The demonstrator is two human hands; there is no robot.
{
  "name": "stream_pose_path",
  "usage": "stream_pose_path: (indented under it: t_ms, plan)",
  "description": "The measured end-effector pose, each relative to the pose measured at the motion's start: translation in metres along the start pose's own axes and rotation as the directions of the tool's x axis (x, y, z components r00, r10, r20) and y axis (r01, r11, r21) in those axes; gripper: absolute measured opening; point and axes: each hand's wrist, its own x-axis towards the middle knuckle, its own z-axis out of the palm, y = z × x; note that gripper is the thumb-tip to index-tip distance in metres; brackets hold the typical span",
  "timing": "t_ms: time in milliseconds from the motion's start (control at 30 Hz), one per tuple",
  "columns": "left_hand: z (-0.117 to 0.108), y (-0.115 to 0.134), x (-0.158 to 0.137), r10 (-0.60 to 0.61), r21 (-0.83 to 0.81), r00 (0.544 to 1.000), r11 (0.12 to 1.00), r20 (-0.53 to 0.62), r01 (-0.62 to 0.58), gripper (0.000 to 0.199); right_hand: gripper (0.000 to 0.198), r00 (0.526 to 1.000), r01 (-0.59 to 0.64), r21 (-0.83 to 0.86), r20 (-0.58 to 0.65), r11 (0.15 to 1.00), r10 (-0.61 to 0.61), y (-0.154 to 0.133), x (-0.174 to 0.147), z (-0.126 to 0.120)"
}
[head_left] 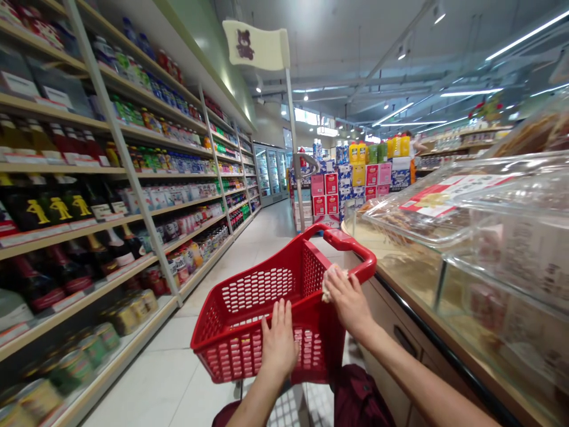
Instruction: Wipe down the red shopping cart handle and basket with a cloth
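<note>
On the left stand tall, pale wooden shelves with grey metal posts (121,145), full of drinks. Dark glass bottles with yellow shapes on them (59,207) stand in a row, and green round cans (91,344) sit down low. Next comes the white tiled floor (164,362). In the middle is a red plastic basket full of little holes (240,338). The left hand (279,344) is spread out flat against the basket's near side and grips nothing. Behind it, a cream flag with a brown bear (267,47) hangs high up. Further back are piles of red and pink boxes (319,204). The right hand (351,299) bends over a crumpled, pale cloth (328,289) and holds it on the basket's top edge, just beside the curved red handle (362,255). On the far right, clear plastic food boxes (444,201) sit on a see-through glass case (427,284).
</note>
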Motion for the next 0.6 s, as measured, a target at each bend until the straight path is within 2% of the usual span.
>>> stream_pose_path:
  t_ms: [67, 100, 200, 267, 300, 367, 433, 467, 500, 600]
  plan:
    - [0.0, -0.001, 0.0, 0.001, 0.003, 1.0, 1.0, 0.001, -0.001, 0.077, 0.037, 0.999, 0.05, 0.002, 0.022, 0.999, -0.05, 0.007, 0.001, -0.002]
    - [0.0, -0.002, 0.0, 0.003, 0.006, 1.0, 1.0, -0.001, -0.003, 0.077, 0.038, 1.0, 0.014, -0.015, 0.026, 1.0, -0.014, 0.015, 0.002, -0.004]
    - [0.0, -0.002, 0.0, 0.002, 0.015, 1.0, 1.0, -0.008, -0.002, 0.076, 0.037, 0.973, -0.232, -0.101, -0.011, 0.968, 0.232, 0.041, 0.008, -0.013]
    - [0.0, -0.001, 0.0, -0.005, 0.02, 1.0, 1.0, -0.007, 0.005, 0.077, 0.037, 0.958, -0.288, -0.12, -0.028, 0.95, 0.287, 0.045, 0.008, -0.015]
    - [0.001, -0.001, 0.0, -0.006, 0.022, 1.0, 1.0, -0.006, 0.006, 0.077, 0.036, 0.968, -0.251, -0.106, -0.023, 0.962, 0.25, 0.04, 0.006, -0.014]
    - [0.001, -0.001, 0.0, -0.003, 0.022, 1.0, 1.0, -0.006, 0.003, 0.078, 0.036, 0.997, -0.072, -0.042, 0.001, 0.997, 0.072, 0.021, 0.001, -0.008]
    - [0.0, -0.001, 0.0, 0.001, 0.016, 1.0, 1.0, -0.003, -0.001, 0.079, 0.036, 0.997, 0.077, 0.019, 0.009, 0.997, -0.077, 0.007, -0.003, -0.003]
    - [0.0, -0.002, 0.0, 0.001, 0.012, 1.0, 1.0, 0.0, -0.001, 0.079, 0.036, 0.995, 0.094, 0.03, 0.01, 0.995, -0.094, 0.005, -0.004, -0.002]
    - [-0.001, -0.002, 0.0, 0.001, 0.007, 1.0, 1.0, 0.004, -0.001, 0.079, 0.037, 0.998, 0.068, 0.023, 0.012, 0.997, -0.069, 0.007, -0.003, -0.003]
    - [-0.005, 0.0, 0.0, -0.002, -0.005, 1.0, 1.0, 0.019, 0.002, 0.077, 0.037, 0.99, -0.141, -0.046, -0.002, 0.989, 0.141, 0.023, 0.006, -0.009]
